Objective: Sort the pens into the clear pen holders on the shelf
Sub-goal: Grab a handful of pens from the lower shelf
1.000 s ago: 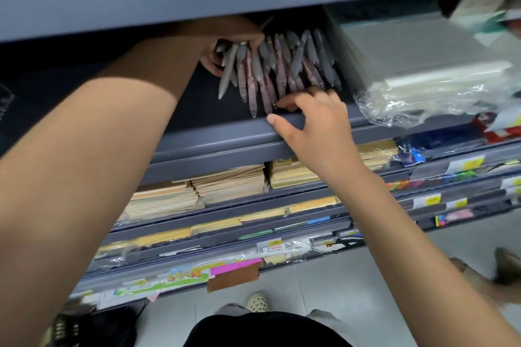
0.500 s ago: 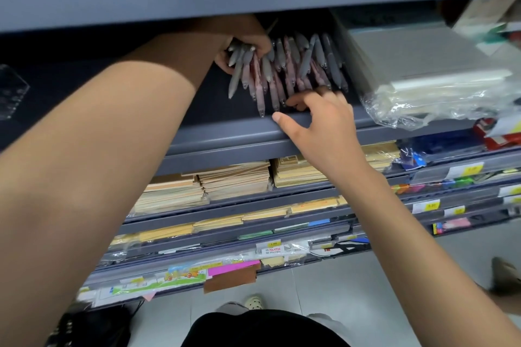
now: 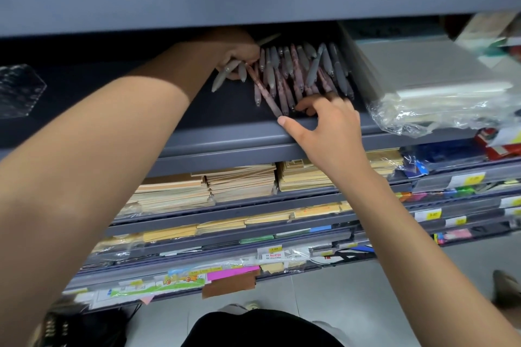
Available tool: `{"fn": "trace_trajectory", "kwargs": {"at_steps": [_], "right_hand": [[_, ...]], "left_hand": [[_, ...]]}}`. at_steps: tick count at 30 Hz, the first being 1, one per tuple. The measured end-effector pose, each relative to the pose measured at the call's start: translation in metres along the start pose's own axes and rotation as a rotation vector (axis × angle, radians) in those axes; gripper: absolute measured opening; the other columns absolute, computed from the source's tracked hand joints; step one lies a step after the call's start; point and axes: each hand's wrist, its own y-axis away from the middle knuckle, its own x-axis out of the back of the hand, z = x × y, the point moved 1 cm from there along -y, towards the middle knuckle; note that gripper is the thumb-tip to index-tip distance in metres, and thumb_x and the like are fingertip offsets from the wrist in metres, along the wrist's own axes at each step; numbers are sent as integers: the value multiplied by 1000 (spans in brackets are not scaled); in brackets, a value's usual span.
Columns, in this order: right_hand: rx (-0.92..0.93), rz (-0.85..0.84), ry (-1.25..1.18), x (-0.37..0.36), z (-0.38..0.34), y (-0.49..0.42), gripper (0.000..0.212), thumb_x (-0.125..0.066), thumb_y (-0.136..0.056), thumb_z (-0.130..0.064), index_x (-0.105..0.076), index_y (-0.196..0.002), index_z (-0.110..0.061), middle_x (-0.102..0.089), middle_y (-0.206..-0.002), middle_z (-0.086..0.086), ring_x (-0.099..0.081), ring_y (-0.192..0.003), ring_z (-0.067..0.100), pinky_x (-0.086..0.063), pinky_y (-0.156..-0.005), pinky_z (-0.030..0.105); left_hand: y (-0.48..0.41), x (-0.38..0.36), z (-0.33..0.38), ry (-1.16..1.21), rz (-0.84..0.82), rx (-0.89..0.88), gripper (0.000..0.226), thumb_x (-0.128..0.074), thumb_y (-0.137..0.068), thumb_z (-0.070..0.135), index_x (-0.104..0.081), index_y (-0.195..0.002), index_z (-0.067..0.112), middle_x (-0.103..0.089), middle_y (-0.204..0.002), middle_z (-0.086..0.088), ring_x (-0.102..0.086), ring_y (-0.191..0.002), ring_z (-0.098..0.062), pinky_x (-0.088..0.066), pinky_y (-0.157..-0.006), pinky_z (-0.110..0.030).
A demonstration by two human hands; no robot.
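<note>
**Both hands in the pen pile on the grey shelf**

The grey metal shelf (image 3: pixel 225 138) is filling the view, tier after tier running across. On the right of the dark tier, a plastic-wrapped stack (image 3: pixel 423 79) of pale sheets is sitting with its wrap spilling over the front lip. One tier down, tan envelope stacks (image 3: pixel 239 180) are lying side by side.

Now to the action: the pens (image 3: pixel 296 70), grey and pinkish, are lying loose in a heap on the dark tier, just left of the wrapped stack, tips pointing toward the front lip.

The left hand (image 3: pixel 239 49) is reaching in deep under the upper tier at the heap's far left, fingers curling around a small bunch of pens, one grey pen (image 3: pixel 222 79) sticking out at a slant.

The right hand (image 3: pixel 332 129) is coming in at the near edge, fingers bending over the pens' near ends, thumb stretching out along the lip. Whether it is actually gripping a pen, I cannot tell.

Far left on the same tier, well apart from the heap, a clear holder (image 3: pixel 19 90) is sitting.
</note>
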Motion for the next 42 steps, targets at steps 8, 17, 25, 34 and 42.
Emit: {"fn": "trace_trajectory", "kwargs": {"at_steps": [8,17,25,34,42], "right_hand": [[5,66,44,-7,-2,0,38,-59,-87,-53,-65,-104,-20,-61,-104,4,-49,-104,28,-36,-89,39],[175,36,208,-16,-33,-7,23,-55,-92,-38,-69,-99,-22,-65,-96,6,-60,-92,31,-36,-87,40],[159,-23,131,-21,-38,-27,34,-55,-93,-46,-68,-80,-18,-57,-65,3,-60,-73,32,-43,-66,32],[305,-190,-40,-32,-51,-31,30,-62,-88,-42,-59,-111,-22,-65,-111,-1,-51,-116,24,-43,-97,41],[293,-228,288,-37,-66,-56,30,-43,-94,-32,-59,-119,-24,-63,-125,7,-48,-125,33,-14,-113,49]], "left_hand": [[34,42,-43,-439,-111,-616,30,-34,-97,14,-54,-85,-5,-63,-52,-14,-53,-59,-24,-48,-54,-29],[32,60,-81,-526,-5,-659,52,-47,-96,22,-40,-140,-4,-73,-75,-25,-69,-75,-29,-54,-68,-33],[22,74,-113,-607,57,-887,75,-46,-84,72,-52,-140,21,-69,-121,-16,-58,-117,-23,-40,-104,-35],[15,56,-166,-110,273,-1079,48,-45,-101,48,-50,-142,23,-49,-149,-7,-44,-137,-26,-31,-105,-25],[-6,82,-153,122,451,-931,30,-62,-93,29,-63,-112,7,-67,-115,-14,-60,-111,-26,-46,-95,-30]]}}
